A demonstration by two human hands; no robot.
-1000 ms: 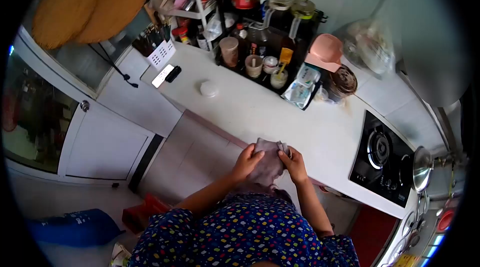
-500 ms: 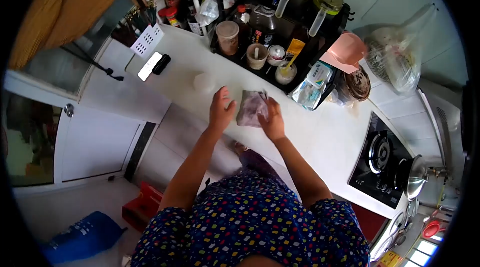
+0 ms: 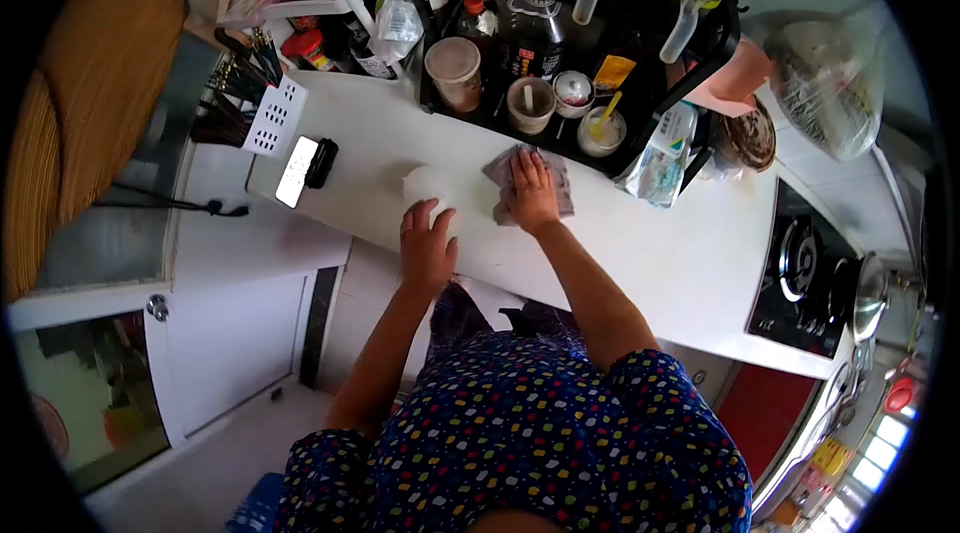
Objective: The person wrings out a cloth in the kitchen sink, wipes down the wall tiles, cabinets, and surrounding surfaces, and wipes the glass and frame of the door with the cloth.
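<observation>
From where I stand, the cloth (image 3: 500,173) is a dull mauve-grey piece, soft and limp, folded into a rough square pad with uneven edges and a darker, creased corner on one side. It lies on the pale surface (image 3: 650,263), near the black rack (image 3: 555,145), with the right hand (image 3: 533,195) spread across its middle, palm down, fingers extended and pressed flat rather than curled around it. The left hand (image 3: 430,251) is loosely open, its fingers slightly bent and gripping nothing, with the fingertips at the near edge of a white round object (image 3: 423,187); I can't tell whether they touch it. That object is smooth and plain, almost lost against the surface, which has a light, faintly glossy finish. In the rack stand see-through tubs and jars, one small jar (image 3: 602,131) with a yellow handle slanting out of it. To the left, a phone (image 3: 297,171) with a bright screen lies near a white holder (image 3: 275,116), its plastic side punched with oval holes, dark slender sticks fanning out of it. Over to the right, a crinkled clear bag (image 3: 830,93) hangs on the wall above the black, glassy stove (image 3: 800,253).
</observation>
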